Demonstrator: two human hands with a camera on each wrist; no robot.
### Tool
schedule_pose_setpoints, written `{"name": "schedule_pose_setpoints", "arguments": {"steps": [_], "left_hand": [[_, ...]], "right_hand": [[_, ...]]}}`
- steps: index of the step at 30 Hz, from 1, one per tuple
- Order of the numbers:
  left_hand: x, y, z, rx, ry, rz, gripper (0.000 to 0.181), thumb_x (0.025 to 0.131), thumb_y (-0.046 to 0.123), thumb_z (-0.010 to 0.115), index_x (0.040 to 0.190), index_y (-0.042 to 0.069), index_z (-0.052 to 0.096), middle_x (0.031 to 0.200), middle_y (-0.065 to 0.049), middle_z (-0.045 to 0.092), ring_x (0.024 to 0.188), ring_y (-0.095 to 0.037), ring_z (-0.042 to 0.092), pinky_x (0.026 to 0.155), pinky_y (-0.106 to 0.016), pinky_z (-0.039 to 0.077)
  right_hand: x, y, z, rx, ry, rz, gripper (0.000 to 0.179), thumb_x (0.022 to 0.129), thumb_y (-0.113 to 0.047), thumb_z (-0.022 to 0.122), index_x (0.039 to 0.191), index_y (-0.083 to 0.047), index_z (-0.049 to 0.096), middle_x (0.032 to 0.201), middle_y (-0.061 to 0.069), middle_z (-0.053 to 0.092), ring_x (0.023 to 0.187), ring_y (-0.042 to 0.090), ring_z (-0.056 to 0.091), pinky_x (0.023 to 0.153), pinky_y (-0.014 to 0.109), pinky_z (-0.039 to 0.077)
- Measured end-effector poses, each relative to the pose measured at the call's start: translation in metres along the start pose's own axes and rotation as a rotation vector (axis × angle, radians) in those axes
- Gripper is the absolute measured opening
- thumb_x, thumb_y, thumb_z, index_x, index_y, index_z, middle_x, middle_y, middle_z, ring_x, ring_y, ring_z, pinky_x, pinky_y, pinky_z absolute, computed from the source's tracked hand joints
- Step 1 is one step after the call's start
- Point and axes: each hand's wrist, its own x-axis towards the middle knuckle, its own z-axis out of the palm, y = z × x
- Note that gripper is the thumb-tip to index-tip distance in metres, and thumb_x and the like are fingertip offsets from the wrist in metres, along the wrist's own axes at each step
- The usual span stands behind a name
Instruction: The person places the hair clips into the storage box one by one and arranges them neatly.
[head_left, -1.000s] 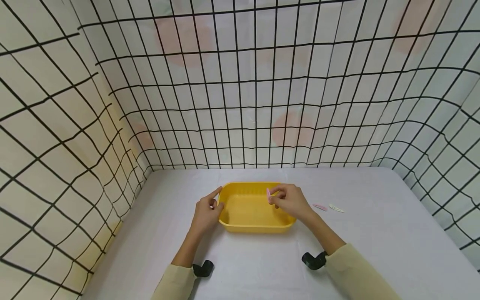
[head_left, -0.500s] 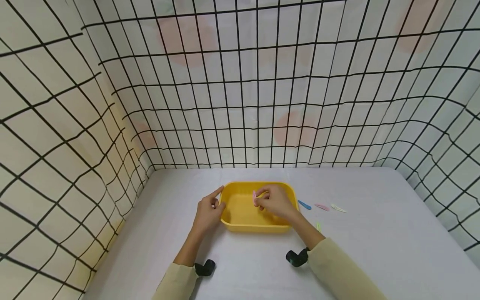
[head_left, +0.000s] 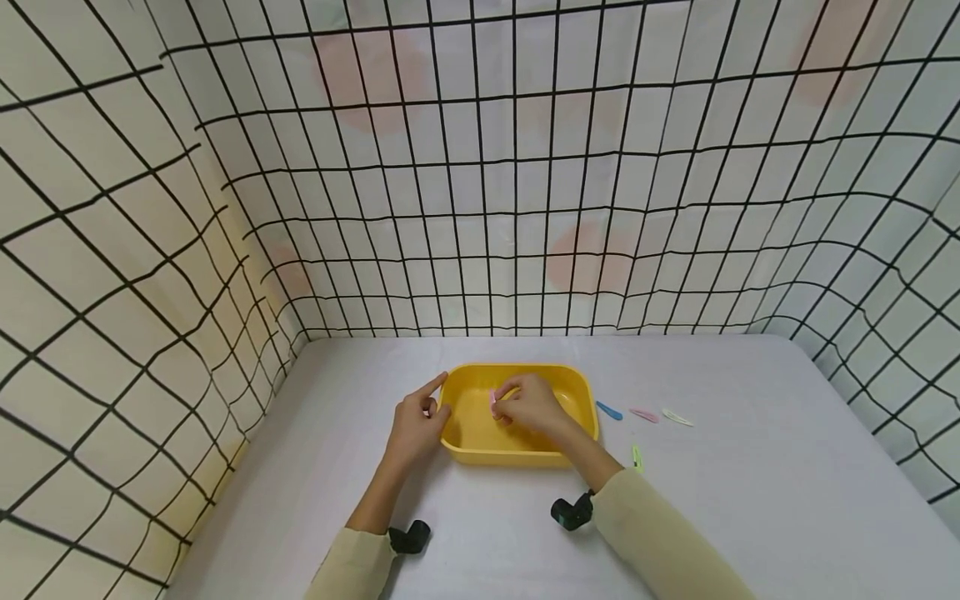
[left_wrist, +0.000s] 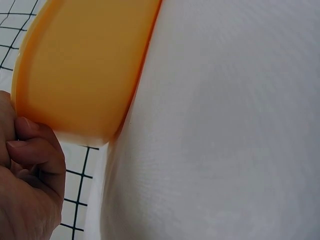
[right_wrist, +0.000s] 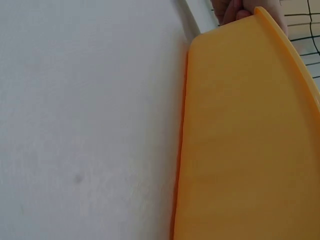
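A yellow plastic tray [head_left: 468,429] sits on the white-covered table. My left hand [head_left: 414,427] holds its left end, thumb at the rim; in the left wrist view the curled fingers [left_wrist: 37,152] lie against the tray's outer wall. Over the inside of the tray, my right hand [head_left: 531,407] pinches a small pink hair clip [head_left: 492,402] between thumb and fingertips. The right wrist view has only the tray's outer side [right_wrist: 245,135] and part of the left hand [right_wrist: 245,9]; the right hand and clip are out of it.
Right of the tray lie a blue hair clip [head_left: 609,410], a second pink one [head_left: 643,414], a whitish one [head_left: 677,417] and a green one [head_left: 637,457] near the right sleeve. Black grid netting [head_left: 513,211] stands behind the table and on both sides.
My right hand has moved left and slightly down across the tray with the pink hair clip. The blue and green clips, earlier hidden by that arm, now show. The left hand keeps its hold.
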Motion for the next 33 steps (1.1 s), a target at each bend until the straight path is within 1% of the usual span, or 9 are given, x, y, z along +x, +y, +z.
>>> {"name": "schedule_pose_setpoints", "arguments": {"steps": [4, 9, 15, 22, 27, 33], "left_hand": [[0.0, -0.001, 0.0, -0.001, 0.004, 0.016, 0.058, 0.089, 0.009, 0.064, 0.147, 0.02, 0.06, 0.064, 0.002, 0.041, 0.052, -0.011, 0.036, 0.047, -0.02, 0.032], [0.001, -0.004, 0.0, -0.008, 0.013, 0.042, 0.058, 0.088, 0.008, 0.064, 0.145, 0.02, 0.061, 0.062, 0.003, 0.04, 0.051, -0.01, 0.034, 0.046, -0.02, 0.029], [0.002, -0.003, 0.0, -0.015, 0.005, 0.045, 0.058, 0.089, 0.009, 0.064, 0.146, 0.02, 0.061, 0.062, 0.004, 0.04, 0.051, -0.009, 0.033, 0.047, -0.02, 0.029], [0.001, -0.004, 0.001, -0.015, 0.001, 0.048, 0.058, 0.089, 0.009, 0.065, 0.146, 0.02, 0.061, 0.061, 0.004, 0.039, 0.05, -0.009, 0.033, 0.046, -0.02, 0.028], [0.002, -0.004, 0.0, -0.012, 0.011, 0.056, 0.058, 0.089, 0.009, 0.065, 0.145, 0.02, 0.061, 0.06, 0.004, 0.039, 0.05, -0.009, 0.032, 0.046, -0.02, 0.027], [0.002, -0.003, 0.0, -0.015, 0.0, 0.042, 0.058, 0.089, 0.009, 0.064, 0.146, 0.02, 0.06, 0.06, 0.004, 0.038, 0.05, -0.009, 0.032, 0.046, -0.02, 0.028]], "right_hand": [[0.004, -0.001, 0.008, 0.009, -0.049, 0.04, 0.011, 0.085, -0.008, 0.075, 0.094, -0.002, 0.072, 0.07, 0.007, 0.073, 0.058, 0.016, 0.067, 0.057, 0.025, 0.055], [0.008, -0.004, 0.017, -0.028, -0.097, 0.049, 0.01, 0.087, -0.008, 0.075, 0.094, -0.002, 0.074, 0.071, 0.006, 0.073, 0.056, 0.015, 0.067, 0.057, 0.025, 0.058], [0.009, -0.011, 0.026, -0.02, -0.119, 0.055, 0.01, 0.087, -0.007, 0.076, 0.094, 0.0, 0.073, 0.072, 0.008, 0.073, 0.056, 0.016, 0.067, 0.058, 0.025, 0.058], [0.01, -0.013, 0.039, -0.033, -0.143, 0.045, 0.007, 0.087, -0.005, 0.074, 0.09, 0.0, 0.07, 0.071, 0.007, 0.073, 0.054, 0.014, 0.066, 0.056, 0.024, 0.057], [0.009, -0.016, 0.042, -0.05, -0.146, 0.031, 0.008, 0.087, -0.007, 0.073, 0.09, 0.0, 0.07, 0.071, 0.007, 0.072, 0.054, 0.013, 0.065, 0.054, 0.021, 0.054], [0.008, -0.018, 0.044, -0.05, -0.14, 0.06, 0.008, 0.087, -0.007, 0.074, 0.088, 0.0, 0.069, 0.07, 0.007, 0.072, 0.054, 0.014, 0.066, 0.053, 0.022, 0.055]]}}
